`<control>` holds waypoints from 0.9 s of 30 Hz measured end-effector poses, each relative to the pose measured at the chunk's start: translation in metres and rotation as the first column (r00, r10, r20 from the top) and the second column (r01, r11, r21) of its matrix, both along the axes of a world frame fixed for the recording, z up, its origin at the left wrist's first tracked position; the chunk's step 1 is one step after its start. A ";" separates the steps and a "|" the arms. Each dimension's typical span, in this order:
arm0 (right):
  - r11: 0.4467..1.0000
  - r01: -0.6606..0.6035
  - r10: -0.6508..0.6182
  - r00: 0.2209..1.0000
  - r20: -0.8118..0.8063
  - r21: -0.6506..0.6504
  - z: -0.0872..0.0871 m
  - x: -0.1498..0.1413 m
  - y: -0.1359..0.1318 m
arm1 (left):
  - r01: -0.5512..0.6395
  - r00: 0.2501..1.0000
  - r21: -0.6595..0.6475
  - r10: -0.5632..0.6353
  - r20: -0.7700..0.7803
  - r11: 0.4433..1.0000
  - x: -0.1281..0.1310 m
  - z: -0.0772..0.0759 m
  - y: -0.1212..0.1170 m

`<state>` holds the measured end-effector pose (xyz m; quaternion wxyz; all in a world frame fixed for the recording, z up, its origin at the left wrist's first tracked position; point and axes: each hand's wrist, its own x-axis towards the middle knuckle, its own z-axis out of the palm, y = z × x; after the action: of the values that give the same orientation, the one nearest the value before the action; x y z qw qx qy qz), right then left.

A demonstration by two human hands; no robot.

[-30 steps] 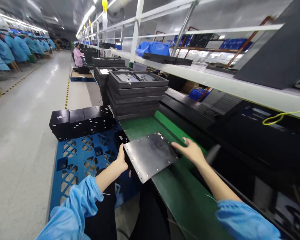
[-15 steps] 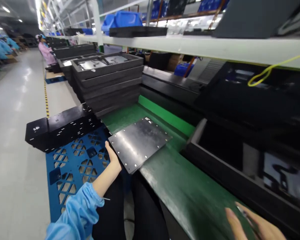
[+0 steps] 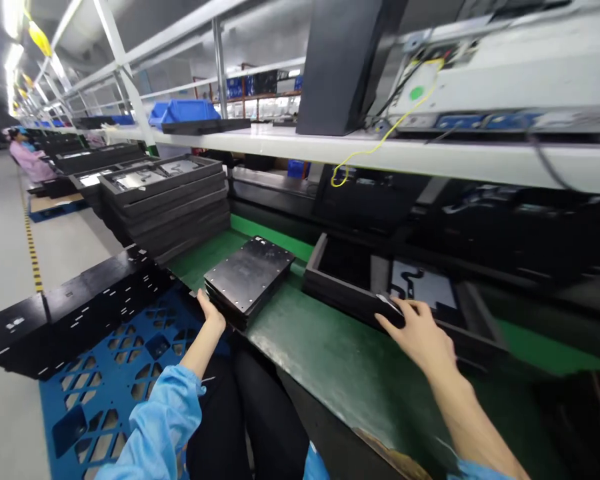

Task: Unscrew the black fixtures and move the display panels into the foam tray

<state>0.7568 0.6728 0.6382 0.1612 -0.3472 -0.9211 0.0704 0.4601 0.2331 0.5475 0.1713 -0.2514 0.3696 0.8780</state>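
A stack of thin black plates with bright dots along the edges point(image 3: 250, 272) lies on the green bench top, its near corner jutting over the front edge. My left hand point(image 3: 213, 315) grips that stack at its left corner, thumb at the side and the other fingers hidden. My right hand point(image 3: 425, 337) is at the front wall of a dark foam tray point(image 3: 340, 285), fingers bent together. A thin whitish strip point(image 3: 390, 303) shows at its fingertips, too blurred to name. Inside the tray lies a silvery part with a black curved line point(image 3: 423, 283).
Stacked foam trays point(image 3: 175, 213) stand at the bench's far left. Black boxes point(image 3: 75, 300) rest on a blue pallet point(image 3: 93, 400) beside my legs. A white shelf point(image 3: 260, 143) crosses above the bench, with a yellow cord point(image 3: 365, 153) hanging down. Someone in pink point(image 3: 30, 160) sits farther along.
The view has swung right. My right hand has risen from the lower right to the foam tray's front wall. My left hand stays at the plates' corner, and the plates now show as a stack.
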 end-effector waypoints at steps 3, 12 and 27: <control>0.998 0.016 -0.012 0.998 -0.055 0.066 -0.013 0.000 -0.003 | -0.078 0.997 -0.141 0.081 0.014 0.987 0.052 -0.014 -0.010; 0.999 0.011 0.001 0.961 -0.276 0.043 -0.014 0.032 -0.057 | 0.047 0.981 -0.325 -0.104 -0.161 0.945 0.231 -0.069 -0.014; 0.974 0.221 -0.218 0.974 0.058 -0.051 -0.098 0.126 -0.070 | -0.675 0.352 -0.733 -0.912 -0.212 -0.089 0.135 0.100 -0.007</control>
<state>0.8833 0.6027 0.5397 0.1338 -0.4530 -0.8787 0.0693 0.5949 0.2264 0.6476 -0.1846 0.3155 0.9113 0.1896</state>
